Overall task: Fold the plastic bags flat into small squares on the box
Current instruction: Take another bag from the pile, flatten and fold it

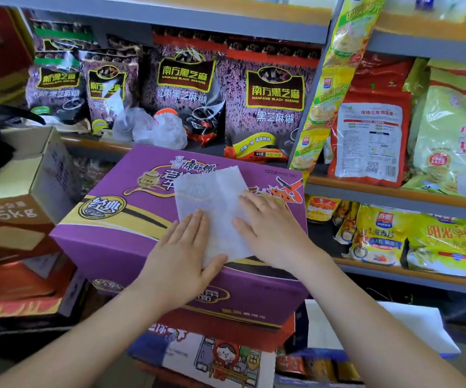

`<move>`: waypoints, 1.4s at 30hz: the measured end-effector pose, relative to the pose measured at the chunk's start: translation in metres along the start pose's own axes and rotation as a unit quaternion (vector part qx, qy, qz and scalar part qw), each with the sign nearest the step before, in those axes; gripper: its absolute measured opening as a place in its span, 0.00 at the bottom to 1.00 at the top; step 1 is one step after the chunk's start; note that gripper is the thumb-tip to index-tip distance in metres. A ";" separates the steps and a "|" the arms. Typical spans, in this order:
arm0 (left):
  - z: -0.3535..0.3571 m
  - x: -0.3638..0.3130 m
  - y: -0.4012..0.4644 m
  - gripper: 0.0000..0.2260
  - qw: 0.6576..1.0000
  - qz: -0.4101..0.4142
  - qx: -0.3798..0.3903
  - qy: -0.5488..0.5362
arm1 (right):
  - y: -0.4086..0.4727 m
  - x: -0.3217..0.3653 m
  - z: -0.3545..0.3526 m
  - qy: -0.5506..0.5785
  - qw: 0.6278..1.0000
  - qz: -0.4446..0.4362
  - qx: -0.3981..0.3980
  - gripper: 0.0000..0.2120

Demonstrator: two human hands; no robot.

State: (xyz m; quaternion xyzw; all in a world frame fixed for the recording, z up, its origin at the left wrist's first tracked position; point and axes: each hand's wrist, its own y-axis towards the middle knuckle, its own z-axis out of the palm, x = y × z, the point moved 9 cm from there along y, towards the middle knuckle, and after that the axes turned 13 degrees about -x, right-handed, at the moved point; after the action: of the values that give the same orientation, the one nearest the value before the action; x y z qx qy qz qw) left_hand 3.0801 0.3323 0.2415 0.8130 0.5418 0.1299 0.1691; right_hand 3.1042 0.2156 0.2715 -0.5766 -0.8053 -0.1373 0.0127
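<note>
- Shop shelving (394,189) is filling the background, stocked with packaged foods, and a purple box (108,219) is sitting in front of it as the work surface.
- One white plastic bag (212,200) is lying flattened on top of the box, near its right end, and both hands are pressing it down.
- Left hand (183,256) and right hand (268,231) are resting on it with fingers straight, gripping nothing.
- Judging by its look, the bag is light, thin, limp and slippery, likely springing open unless creased hard; taking it by an edge or corner seems best.
- Counting: one bag on the box, one crumpled clear bag (153,128) waiting on the shelf behind, two hands working.
</note>
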 end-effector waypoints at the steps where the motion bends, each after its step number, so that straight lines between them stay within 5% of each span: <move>1: 0.000 -0.001 -0.001 0.37 1.000 0.001 0.005 -0.006 | 0.004 0.007 0.000 -0.016 1.000 -0.024 -0.006 0.26; 4: -0.001 0.000 -0.003 0.36 1.000 -0.003 0.000 -0.008 | 0.020 0.020 0.023 -0.034 0.995 -0.077 0.045 0.28; 7: -0.002 0.003 -0.005 0.34 0.999 -0.028 -0.014 0.008 | 0.050 0.003 0.044 -0.024 0.995 -0.038 0.089 0.30; 16: -0.001 0.006 -0.003 0.35 0.999 -0.052 -0.001 0.007 | 0.111 -0.015 0.056 -0.017 0.998 -0.008 0.065 0.31; 21: -0.001 0.005 -0.004 0.36 0.999 -0.046 0.011 -0.010 | 0.069 -0.001 0.003 0.055 0.992 -0.088 -0.068 0.30; 24: 0.001 0.004 -0.004 0.35 0.998 -0.047 0.011 -0.036 | 0.016 -0.005 -0.004 0.072 0.989 -0.126 -0.021 0.26; 27: -0.007 0.005 -0.003 0.37 0.994 -0.060 -0.010 -0.093 | -0.016 -0.008 0.005 0.042 0.985 -0.152 0.064 0.39; 29: -0.012 0.006 -0.002 0.36 0.991 -0.043 -0.024 -0.124 | -0.022 -0.012 0.010 0.020 0.983 -0.156 0.099 0.46; 35: -0.018 0.007 -0.005 0.29 0.992 0.070 0.002 -0.102 | -0.020 -0.010 0.000 -0.029 0.980 -0.184 0.072 0.32; 42: -0.030 0.006 -0.013 0.18 0.983 0.152 -0.047 -0.090 | -0.020 -0.012 -0.005 0.023 0.985 -0.141 0.100 0.38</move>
State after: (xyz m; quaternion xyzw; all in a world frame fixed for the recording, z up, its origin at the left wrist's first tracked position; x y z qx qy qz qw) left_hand 3.0591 0.3462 0.2637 0.8853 0.3879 0.1055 0.2340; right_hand 3.0893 0.1972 0.2699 -0.4501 -0.8876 -0.0691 0.0694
